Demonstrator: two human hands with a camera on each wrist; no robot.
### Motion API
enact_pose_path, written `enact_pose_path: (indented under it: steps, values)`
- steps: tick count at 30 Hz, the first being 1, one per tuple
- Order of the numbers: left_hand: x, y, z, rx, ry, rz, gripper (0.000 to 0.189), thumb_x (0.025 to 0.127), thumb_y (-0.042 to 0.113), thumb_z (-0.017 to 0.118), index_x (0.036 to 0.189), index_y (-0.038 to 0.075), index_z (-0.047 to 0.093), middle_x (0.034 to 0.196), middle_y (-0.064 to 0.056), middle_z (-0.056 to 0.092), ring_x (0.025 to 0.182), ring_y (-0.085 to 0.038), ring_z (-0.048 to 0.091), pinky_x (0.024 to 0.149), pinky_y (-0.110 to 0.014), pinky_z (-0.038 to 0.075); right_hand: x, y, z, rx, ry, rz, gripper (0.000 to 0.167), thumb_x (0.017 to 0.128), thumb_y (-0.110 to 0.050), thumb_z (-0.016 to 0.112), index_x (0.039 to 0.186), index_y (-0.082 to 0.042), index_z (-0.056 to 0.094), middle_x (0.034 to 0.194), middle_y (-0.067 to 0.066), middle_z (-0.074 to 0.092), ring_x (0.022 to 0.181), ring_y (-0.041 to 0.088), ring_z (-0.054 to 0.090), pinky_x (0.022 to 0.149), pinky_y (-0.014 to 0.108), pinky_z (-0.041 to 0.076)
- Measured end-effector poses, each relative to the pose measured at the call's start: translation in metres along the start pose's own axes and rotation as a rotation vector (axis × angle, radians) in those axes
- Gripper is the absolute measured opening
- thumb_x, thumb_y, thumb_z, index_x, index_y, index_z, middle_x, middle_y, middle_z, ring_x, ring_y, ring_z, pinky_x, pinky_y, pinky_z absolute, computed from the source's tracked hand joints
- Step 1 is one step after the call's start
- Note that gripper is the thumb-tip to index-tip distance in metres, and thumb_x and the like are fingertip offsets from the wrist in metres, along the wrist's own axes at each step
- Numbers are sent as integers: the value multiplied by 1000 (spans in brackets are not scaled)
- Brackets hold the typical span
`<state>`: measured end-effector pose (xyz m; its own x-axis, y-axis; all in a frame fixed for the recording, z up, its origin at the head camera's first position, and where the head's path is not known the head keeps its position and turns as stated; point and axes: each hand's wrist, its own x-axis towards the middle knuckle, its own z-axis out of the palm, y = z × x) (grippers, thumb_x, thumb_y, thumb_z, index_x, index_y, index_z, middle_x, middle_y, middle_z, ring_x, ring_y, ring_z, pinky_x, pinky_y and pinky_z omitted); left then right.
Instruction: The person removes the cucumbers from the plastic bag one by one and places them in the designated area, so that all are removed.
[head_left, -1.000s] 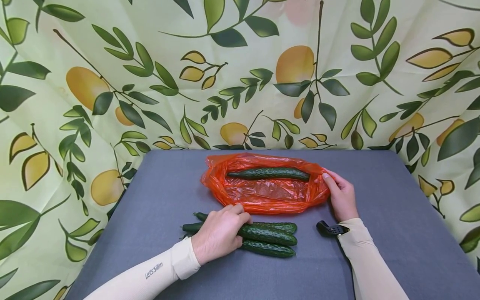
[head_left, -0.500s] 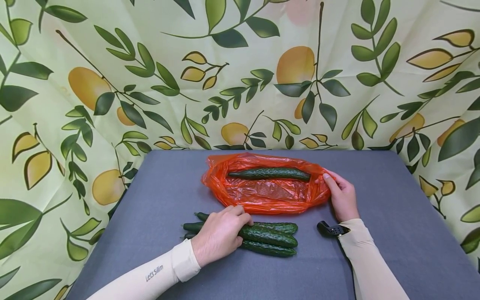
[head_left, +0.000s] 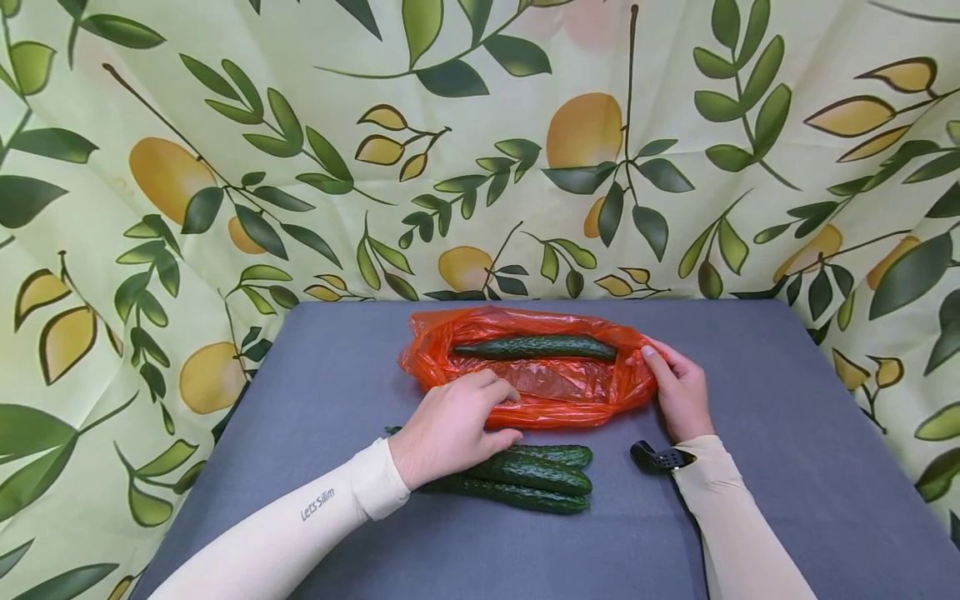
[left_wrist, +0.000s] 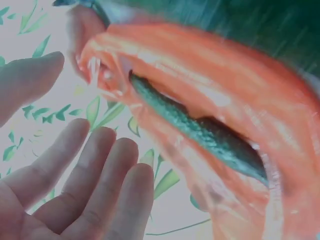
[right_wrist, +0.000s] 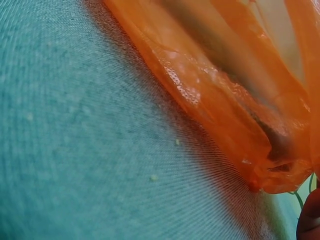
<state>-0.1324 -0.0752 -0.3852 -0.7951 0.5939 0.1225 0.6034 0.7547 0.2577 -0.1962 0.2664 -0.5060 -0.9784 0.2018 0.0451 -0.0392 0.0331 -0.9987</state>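
Observation:
An orange-red plastic bag (head_left: 570,414) lies with its mouth spread, and one dark green cucumber (head_left: 536,347) rests inside along the far side. At the bag's right end my right hand (head_left: 684,392) pinches the rim between thumb and fingers. My left hand (head_left: 457,423) hovers over the bag's near edge with fingers apart and nothing held; the left wrist view shows its fingers (left_wrist: 102,165) loosely extended, the bag beyond them. Below that hand several cucumbers (head_left: 525,473) lie side by side on the table, their left ends partly hidden by the hand and sleeve.
A grey cloth covers the table (head_left: 337,358). Behind it and along the sides hangs a leaf-and-fruit patterned curtain (head_left: 495,167). A black strap device (head_left: 660,457) sits at the right wrist, close over the table.
My left hand has lifted off the cucumber pile and moved up and right to the bag's near edge, its fingers loosening. The right hand keeps its place on the rim.

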Motion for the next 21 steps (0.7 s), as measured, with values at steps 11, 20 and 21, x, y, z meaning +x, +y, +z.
enact_pose_path:
  steps: [11,20,21]
  values:
    - [86,-14,9,-90,-94,-29,40,95,31,84,130,15,74,126,-4,75,109,-19,71,96,-41,62,-1,0,-4,-64,6,-18,54,110,-37,63,151,-1,61,103,-25,76,101,-4,69,85,10,57]
    - [134,-25,24,-189,-143,-84,49,92,16,86,138,13,72,136,-3,72,125,-22,68,108,-40,57,-2,0,-2,-54,11,-19,54,110,-38,62,150,-3,62,104,-25,75,101,-4,70,87,11,57]
    - [137,-27,26,-188,-144,-87,49,91,16,86,138,13,72,136,-3,72,125,-22,68,108,-40,57,-2,-1,-2,-61,11,-23,53,110,-38,62,150,-3,63,104,-26,75,101,-5,70,87,10,57]
